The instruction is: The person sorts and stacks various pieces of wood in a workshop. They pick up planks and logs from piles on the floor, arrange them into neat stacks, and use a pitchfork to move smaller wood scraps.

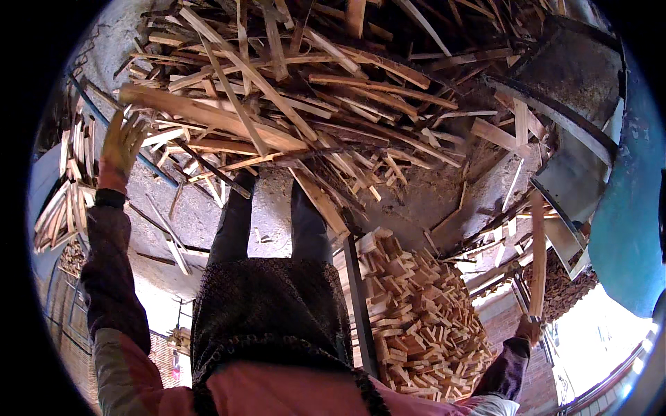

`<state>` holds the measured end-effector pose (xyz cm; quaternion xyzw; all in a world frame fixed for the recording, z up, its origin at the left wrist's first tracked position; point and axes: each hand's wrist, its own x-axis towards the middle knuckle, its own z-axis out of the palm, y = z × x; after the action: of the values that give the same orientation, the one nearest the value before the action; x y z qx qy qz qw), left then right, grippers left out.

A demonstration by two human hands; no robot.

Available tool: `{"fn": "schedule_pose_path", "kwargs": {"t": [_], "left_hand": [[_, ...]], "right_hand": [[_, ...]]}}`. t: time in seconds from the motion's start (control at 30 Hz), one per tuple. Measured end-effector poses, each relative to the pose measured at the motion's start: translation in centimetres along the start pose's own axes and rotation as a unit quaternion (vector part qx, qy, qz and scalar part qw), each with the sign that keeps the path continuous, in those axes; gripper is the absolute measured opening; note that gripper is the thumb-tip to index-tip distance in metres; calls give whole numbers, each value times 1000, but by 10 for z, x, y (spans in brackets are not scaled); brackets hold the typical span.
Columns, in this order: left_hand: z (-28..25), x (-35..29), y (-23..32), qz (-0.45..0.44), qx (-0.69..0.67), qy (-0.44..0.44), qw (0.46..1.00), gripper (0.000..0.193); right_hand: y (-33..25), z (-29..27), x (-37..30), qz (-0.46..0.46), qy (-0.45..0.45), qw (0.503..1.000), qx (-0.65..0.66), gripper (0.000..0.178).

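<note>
My left hand (119, 147), in a yellowish glove, is stretched out at the left with its fingers spread. It is by the left end of a wide wooden plank (208, 114) that lies across the heap; whether it touches the plank I cannot tell. Far out to the right, my right hand (529, 330) is closed around the lower end of a long wooden slat (538, 256), which points up in the picture. A large tangled heap of split wood strips (347, 90) lies in front of my legs.
Stacked short wood pieces (423, 312) fill the lower right, beside a dark upright post (359, 305). A teal curved panel (631, 180) and metal sheet parts (572, 184) stand at the right. More strips (69, 201) are bundled at the far left. Loose sticks lie on the concrete floor (163, 232).
</note>
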<state>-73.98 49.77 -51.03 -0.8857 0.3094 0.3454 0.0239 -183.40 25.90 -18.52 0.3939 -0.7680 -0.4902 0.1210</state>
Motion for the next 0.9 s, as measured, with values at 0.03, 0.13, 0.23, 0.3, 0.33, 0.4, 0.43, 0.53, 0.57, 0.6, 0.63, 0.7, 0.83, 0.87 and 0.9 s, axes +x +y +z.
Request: {"fn": "schedule_pose_path", "kwargs": {"t": [0.03,0.13,0.23,0.3,0.33,0.4,0.43,0.53,0.57,0.6,0.63,0.7,0.83,0.87,0.9], "left_hand": [[13,-7,-3,-8,16,13,1000,45],[87,-56,12,-12,-54,-44,998,52],[183,-128,44,-90,-192,-218,953,60],[253,-162,78,-178,-319,-347,864,66],[284,-169,97,-218,-376,-396,809,69],[341,-180,120,-301,-484,-429,701,76],[371,-174,129,-313,-529,-429,662,79],[449,-153,155,-234,-639,-418,602,72],[509,-161,117,-187,-727,-396,529,67],[525,-168,114,-161,-764,-385,492,63],[531,-176,109,-135,-798,-370,455,60],[518,-185,121,-110,-820,-366,427,57],[393,-193,176,-286,-760,-370,450,49],[390,-196,169,-250,-794,-371,413,48],[385,-201,160,-214,-823,-371,372,46]], "right_hand": [[-4,15,0,19,-2,1000,0,70],[-114,47,-9,-177,91,966,163,78],[-368,-55,-82,-404,56,818,406,58],[-483,-81,-85,-502,9,753,424,53],[-528,-74,-75,-507,-5,768,391,57],[-605,-78,-74,-545,-64,801,241,53],[-637,-75,-66,-545,-97,807,205,52],[-700,-6,-5,-502,-203,803,251,49],[-724,0,-25,-549,-199,784,212,47],[-726,14,-26,-575,-187,776,178,46],[-727,24,-33,-611,-182,753,160,45],[-706,33,-37,-668,-172,710,143,43],[-623,-2,-82,-694,-319,615,198,40],[-612,-14,-87,-687,-366,592,209,39],[-612,-9,-86,-713,-379,546,222,38]]}}
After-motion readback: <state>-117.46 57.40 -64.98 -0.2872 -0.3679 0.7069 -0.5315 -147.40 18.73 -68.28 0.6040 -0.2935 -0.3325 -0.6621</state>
